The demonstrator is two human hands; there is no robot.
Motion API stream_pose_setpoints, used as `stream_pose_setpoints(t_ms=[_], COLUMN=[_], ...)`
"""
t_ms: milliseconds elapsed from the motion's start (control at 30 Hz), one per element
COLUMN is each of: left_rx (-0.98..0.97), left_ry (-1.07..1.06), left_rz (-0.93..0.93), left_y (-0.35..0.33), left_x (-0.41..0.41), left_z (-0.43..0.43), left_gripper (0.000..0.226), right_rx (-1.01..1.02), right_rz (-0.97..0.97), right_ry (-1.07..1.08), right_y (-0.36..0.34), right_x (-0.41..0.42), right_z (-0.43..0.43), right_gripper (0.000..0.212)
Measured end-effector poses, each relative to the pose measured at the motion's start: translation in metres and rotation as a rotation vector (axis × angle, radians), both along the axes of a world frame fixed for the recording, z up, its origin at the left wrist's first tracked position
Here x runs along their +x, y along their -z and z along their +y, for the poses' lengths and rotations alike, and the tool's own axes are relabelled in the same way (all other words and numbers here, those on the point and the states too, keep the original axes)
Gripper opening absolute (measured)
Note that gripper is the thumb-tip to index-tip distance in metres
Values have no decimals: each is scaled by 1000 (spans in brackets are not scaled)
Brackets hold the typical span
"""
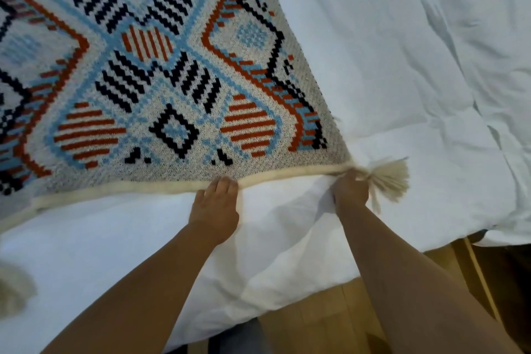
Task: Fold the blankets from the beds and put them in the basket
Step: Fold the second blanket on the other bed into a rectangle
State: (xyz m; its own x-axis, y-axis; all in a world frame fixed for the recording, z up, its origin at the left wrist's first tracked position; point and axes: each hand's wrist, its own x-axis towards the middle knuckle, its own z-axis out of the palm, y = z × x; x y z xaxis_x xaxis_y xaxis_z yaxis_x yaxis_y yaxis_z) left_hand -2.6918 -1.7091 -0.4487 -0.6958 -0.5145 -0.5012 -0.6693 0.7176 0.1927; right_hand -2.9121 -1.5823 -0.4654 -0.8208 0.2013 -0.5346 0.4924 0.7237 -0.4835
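Observation:
A knitted blanket (pixel 149 72) with blue, orange and black geometric patterns lies spread over the white bed. Its near hem is a cream band running left to right, ending in a cream tassel (pixel 389 178) at the right corner. My right hand (pixel 350 191) is closed on that corner, just left of the tassel. My left hand (pixel 217 205) rests palm down on the hem, fingers together and touching the cream band; whether it grips the hem is unclear. No basket is in view.
A white duvet (pixel 416 80) covers the bed and hangs over its near edge. Wooden floor (pixel 321 322) shows below the bed edge. A blurred cream tassel (pixel 13 287) sits at the far left. A dark gap lies at the lower right.

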Motion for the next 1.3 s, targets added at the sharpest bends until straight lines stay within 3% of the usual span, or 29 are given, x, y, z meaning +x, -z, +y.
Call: stream_pose_setpoints(t_ms=[133, 333, 467, 633, 767, 933, 1033, 1133, 1300], left_rx=[29, -49, -178, -446, -248, -65, -162, -204, -213], left_ry=[-63, -121, -119, 13, -74, -50, 12, 46, -33], left_rz=[13, -41, -66, 115, -120, -123, -90, -15, -65], left_y=[-1, 3, 2, 0, 9, 10, 0, -5, -11], left_x=[21, 104, 180, 275, 326, 352, 368, 390, 390], left_z=[-11, -58, -96, -149, -179, -186, -172, -151, -142], left_gripper=[56, 55, 54, 38, 46, 47, 30, 35, 22], right_rx=[29, -111, -277, -496, -631, -486, -291, -119, -272], right_rz=[-31, -118, -215, -395, -528, -413, -333, -285, -385], right_ry=[-154, -361, -295, -123, -65, -150, -257, -401, -288], right_y=[-4, 2, 7, 15, 15, 19, 21, 19, 8], right_x=[35, 137, 223, 324, 382, 420, 438, 463, 465], right_z=[-27, -94, -142, -202, -245, -256, -232, -208, -214], right_gripper=[51, 59, 46, 30, 19, 17, 26, 31, 24])
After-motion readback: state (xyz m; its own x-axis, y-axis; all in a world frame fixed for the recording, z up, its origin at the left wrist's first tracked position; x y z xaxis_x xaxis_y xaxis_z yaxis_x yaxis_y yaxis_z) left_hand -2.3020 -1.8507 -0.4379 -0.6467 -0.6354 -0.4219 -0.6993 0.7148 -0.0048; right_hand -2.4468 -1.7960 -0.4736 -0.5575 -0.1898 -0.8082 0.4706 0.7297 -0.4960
